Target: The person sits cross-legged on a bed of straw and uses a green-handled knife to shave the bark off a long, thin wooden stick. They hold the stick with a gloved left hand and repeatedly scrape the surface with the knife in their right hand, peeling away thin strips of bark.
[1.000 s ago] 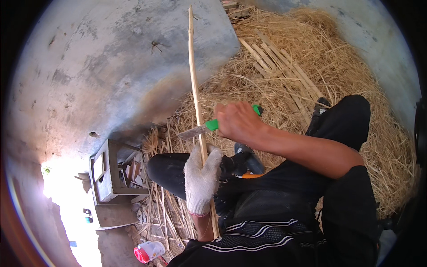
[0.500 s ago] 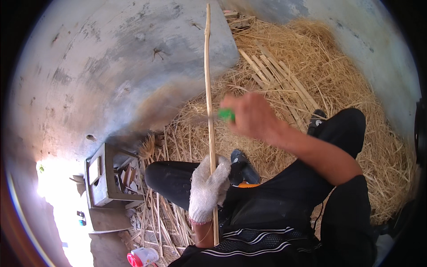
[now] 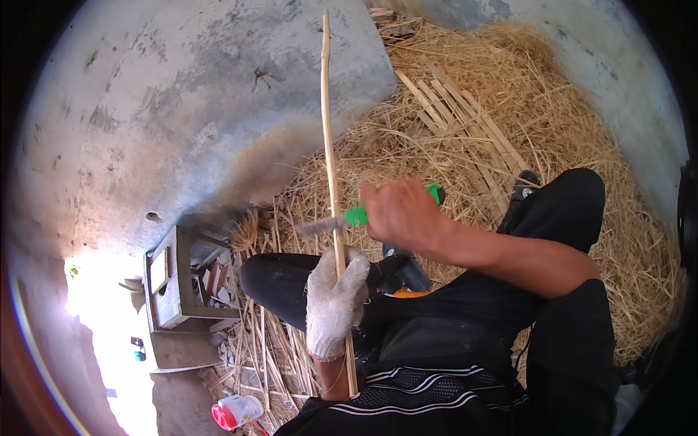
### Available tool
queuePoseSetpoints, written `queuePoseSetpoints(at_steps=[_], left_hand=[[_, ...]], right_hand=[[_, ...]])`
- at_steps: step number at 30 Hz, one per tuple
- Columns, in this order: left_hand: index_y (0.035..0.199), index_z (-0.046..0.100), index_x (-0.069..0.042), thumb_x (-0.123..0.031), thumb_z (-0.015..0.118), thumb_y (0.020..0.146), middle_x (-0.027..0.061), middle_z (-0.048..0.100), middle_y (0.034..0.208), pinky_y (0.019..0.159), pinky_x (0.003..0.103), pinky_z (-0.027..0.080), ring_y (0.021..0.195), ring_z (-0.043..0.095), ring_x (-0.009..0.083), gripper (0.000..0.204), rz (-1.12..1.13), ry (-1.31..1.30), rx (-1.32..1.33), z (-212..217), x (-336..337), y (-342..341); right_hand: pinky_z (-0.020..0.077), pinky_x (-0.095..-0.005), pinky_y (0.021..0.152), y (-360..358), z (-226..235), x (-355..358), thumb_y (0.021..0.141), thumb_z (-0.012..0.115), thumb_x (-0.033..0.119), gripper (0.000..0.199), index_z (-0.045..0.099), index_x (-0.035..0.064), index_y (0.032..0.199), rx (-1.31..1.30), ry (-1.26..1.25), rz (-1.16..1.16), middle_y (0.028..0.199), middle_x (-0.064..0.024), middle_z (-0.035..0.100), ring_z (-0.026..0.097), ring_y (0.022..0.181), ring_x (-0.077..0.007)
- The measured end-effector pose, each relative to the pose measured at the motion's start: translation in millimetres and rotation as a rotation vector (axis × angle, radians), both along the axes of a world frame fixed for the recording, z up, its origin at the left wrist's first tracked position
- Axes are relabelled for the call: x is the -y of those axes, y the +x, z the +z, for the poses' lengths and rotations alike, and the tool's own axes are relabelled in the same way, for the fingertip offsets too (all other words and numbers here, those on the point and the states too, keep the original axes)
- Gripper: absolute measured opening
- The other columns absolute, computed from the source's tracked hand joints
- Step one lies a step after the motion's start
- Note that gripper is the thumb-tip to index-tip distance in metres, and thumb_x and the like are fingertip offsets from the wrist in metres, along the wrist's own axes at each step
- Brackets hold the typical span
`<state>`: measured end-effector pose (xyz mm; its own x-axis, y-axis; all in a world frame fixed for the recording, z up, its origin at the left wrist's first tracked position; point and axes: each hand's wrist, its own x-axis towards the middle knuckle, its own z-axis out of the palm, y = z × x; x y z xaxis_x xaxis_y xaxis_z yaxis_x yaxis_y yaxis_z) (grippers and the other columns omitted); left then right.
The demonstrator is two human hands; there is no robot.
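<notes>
A long, pale, slightly crooked wooden stick stands lengthwise in front of me, its lower end reaching my lap. Closed around its lower part is my left hand, in a whitish knitted glove. My bare right hand grips a green-handled knife. The blade, smeared by motion, points left and crosses the stick just above the glove. Whether its edge bites into the wood, I cannot tell.
Straw covers the floor, with several flat wooden strips on it. Thin sticks lie at lower left, near a wooden stool-like frame holding scraps. A red-lidded plastic jar lies there. A wall rises at left.
My right hand has brought the knife down along the stick, toward the gloved hand, and more blade and handle show. The stick's top has shifted left. The left hand keeps its grip.
</notes>
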<state>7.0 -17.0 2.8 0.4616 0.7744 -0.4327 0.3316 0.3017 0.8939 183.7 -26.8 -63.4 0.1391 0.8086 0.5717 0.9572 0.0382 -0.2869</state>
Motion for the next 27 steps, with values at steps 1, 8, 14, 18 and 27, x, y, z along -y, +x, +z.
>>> queuePoseSetpoints(at_steps=[1,8,14,18,27], left_hand=[[0.098,0.058,-0.009,-0.020,0.064,0.094,-0.0068,0.047,0.062,0.040,0.017,0.030,0.048,0.041,0.0010,0.013,0.010,-0.004,0.007,0.1,-0.1,-1.3],[0.097,0.057,-0.011,-0.022,0.063,0.095,-0.0075,0.046,0.062,0.039,0.017,0.029,0.047,0.040,0.0011,0.012,-0.055,0.014,-0.018,-7.3,7.7,3.7],[0.099,0.055,-0.011,-0.022,0.062,0.095,-0.0079,0.045,0.062,0.039,0.018,0.029,0.046,0.039,0.0013,0.013,-0.030,0.024,0.009,-3.8,-1.0,-4.9],[0.094,0.056,-0.010,-0.021,0.061,0.096,-0.0079,0.045,0.063,0.039,0.018,0.029,0.047,0.040,0.0015,0.012,-0.118,-0.009,-0.009,-11.9,15.0,-5.3],[0.097,0.057,-0.010,-0.023,0.063,0.094,-0.0060,0.047,0.062,0.039,0.018,0.029,0.047,0.040,0.0021,0.015,-0.049,-0.039,0.033,0.8,2.4,-6.7]], right_hand=[[0.0485,-0.0416,0.042,-2.7,0.6,3.3,0.087,0.059,0.016,0.020,0.054,0.0024,0.074,0.007,-0.025,0.026,0.047,-0.0083,0.051,0.058,0.041,-0.0248],[0.0450,-0.0393,0.038,41.5,3.2,-18.3,0.091,0.055,0.016,0.024,0.057,0.0005,0.073,0.056,-0.014,-0.111,0.053,-0.0078,0.053,0.055,0.043,-0.0207],[0.0449,-0.0362,0.037,10.6,0.0,-1.1,0.092,0.054,0.014,0.024,0.056,0.0019,0.070,0.120,-0.053,0.017,0.055,-0.0091,0.054,0.057,0.046,-0.0191],[0.0403,-0.0328,0.035,72.0,-4.5,-40.3,0.092,0.056,0.017,0.028,0.054,0.0021,0.068,0.139,-0.076,-0.311,0.053,-0.0050,0.049,0.051,0.045,-0.0143],[0.0343,-0.0327,0.033,39.3,7.6,-12.9,0.086,0.060,0.012,0.017,0.057,0.0059,0.070,0.065,-0.017,0.143,0.046,-0.0006,0.043,0.040,0.037,-0.0140]])
